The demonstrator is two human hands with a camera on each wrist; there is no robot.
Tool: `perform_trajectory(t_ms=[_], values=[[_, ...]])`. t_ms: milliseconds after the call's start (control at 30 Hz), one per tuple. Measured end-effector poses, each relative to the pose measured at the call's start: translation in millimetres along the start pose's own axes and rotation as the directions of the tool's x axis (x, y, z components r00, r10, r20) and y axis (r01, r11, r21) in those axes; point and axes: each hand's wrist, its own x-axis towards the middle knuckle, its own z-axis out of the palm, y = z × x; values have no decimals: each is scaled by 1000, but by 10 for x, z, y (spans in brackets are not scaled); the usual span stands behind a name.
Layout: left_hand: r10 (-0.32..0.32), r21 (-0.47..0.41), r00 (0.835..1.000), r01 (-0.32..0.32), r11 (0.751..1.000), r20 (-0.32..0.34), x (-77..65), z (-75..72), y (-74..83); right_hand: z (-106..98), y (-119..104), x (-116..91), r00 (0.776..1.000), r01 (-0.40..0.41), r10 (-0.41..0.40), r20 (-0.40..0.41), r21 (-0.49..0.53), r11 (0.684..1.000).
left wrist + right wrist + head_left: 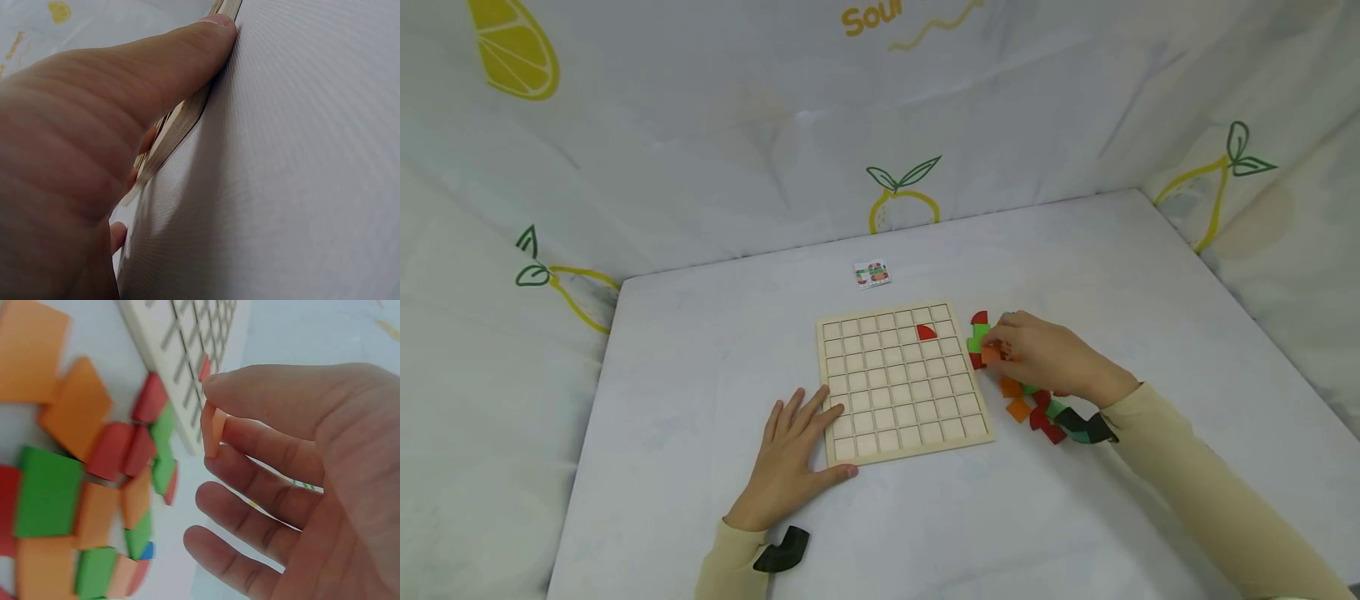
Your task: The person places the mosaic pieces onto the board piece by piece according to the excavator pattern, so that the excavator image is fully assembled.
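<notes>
A wooden grid board lies on the white table, with one red quarter-round tile in a cell near its far right corner. My left hand rests at the board's near left corner, fingers spread over the left edge and thumb along the front edge. Just past the board's right side, my right hand pinches an orange tile between thumb and fingers, above the loose tiles. Beneath and beside that hand lie red, green and orange tiles, among them a green tile; the hand hides part of the pile in the head view.
Behind the board lies a small card printed with a coloured pattern. White cloth with lemon drawings hangs round the back and sides of the table. A dark band sits at the left wrist.
</notes>
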Motion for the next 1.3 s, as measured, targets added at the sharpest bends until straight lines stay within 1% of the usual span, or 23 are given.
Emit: perform_trajectory(t_ms=[200, 367, 467, 633, 867, 1067, 1300], values=[[3, 0, 1000, -3, 1000, -6, -8, -8, 3, -213, -39, 196, 1000, 1, -1, 1, 52, 999], [11, 0, 1000, -11, 1000, -7, -8, -20, -2, -244, -58, 404, 1000, -6, 3, 27, 129, 992], [15, -1, 1000, -15, 1000, -10, -10, -26, -12, -215, -77, 545, 999, 0, -6, 36, 167, 986], [22, -7, 1000, -22, 1000, -14, -7, -18, -30, -163, -144, 767, 998, 35, -44, 43, 193, 981], [19, -32, 1000, -19, 999, 4, 10, -18, -12, -26, -215, 1016, 992, 68, -86, 88, 186, 980], [17, -31, 1000, -16, 999, 12, 16, -24, 2, 114, -216, 1131, 990, 75, -96, 102, 199, 977], [8, -16, 1000, -8, 1000, 10, 3, -40, -8, 223, -239, 1180, 982, 125, -148, 117, 187, 974]])
